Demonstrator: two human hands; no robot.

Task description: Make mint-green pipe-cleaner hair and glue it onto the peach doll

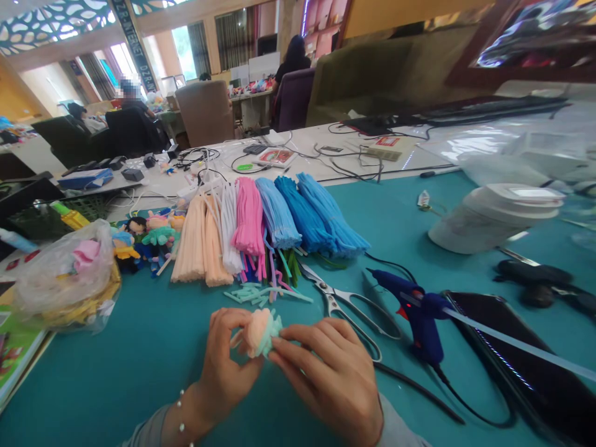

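Between my hands, above the green mat (153, 354), is a small doll's head (257, 332) of peach pipe cleaner with mint-green pieces along its right side. My left hand (228, 360) grips the peach side between thumb and fingers. With fingertips pinched, my right hand (333, 366) holds the mint-green edge. Short mint pipe cleaner cuttings (256, 293) lie just beyond. Scissors (342, 298) rest partly open to the right, beside a blue hot glue gun (414, 310) with a glue stick in its back.
Pipe cleaner bundles (246, 217) lie across the mat. Finished small dolls (153, 236) and a plastic bag (69, 273) are at left. A white lidded cup (488, 217) and a black phone-like slab (521, 354) stand right. Cables (354, 158) cover the desk behind; people sit farther back.
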